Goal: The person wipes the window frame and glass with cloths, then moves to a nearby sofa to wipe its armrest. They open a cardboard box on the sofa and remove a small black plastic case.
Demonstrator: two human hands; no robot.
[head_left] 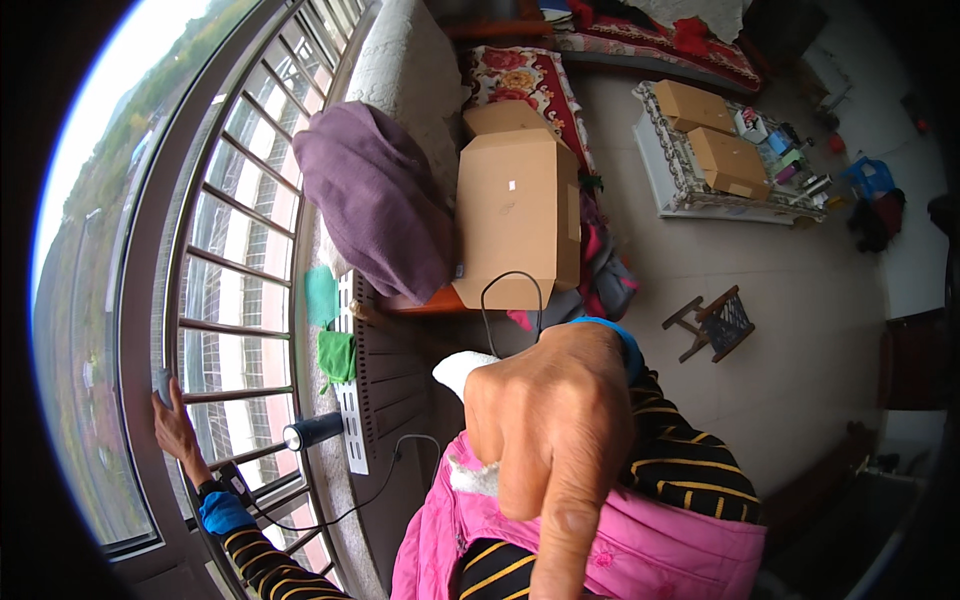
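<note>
Nearest the camera, the right hand [550,420] hung over the middle of the scene, one finger stretched toward the near edge and the others curled under, closed around a white cloth [462,372] that poked out on the left of the fist. Far to the left, the left hand [175,430] was raised against the window frame [150,300], its fingers fairly straight and the thumb apart from them; a small grey piece [163,382] showed at the fingertips, but whether they gripped it I could not tell. Black-and-yellow striped sleeves [690,460] with blue cuffs covered the arms, and a pink quilted garment [680,545] covered the person's front. Between the hands, a dark blue cylinder [318,430] lay beside a white perforated strip [352,410], with a green cloth [337,357] farther along and a black cable [385,485] nearer. Beyond stood a purple blanket [375,200] in a bulky heap, just left of a large cardboard box [508,215]. On the right, a folding stool [722,325] stood on the pale floor [640,300], and farther off a low table [655,175] with a patterned cover bore two smaller cardboard boxes [728,162].
</note>
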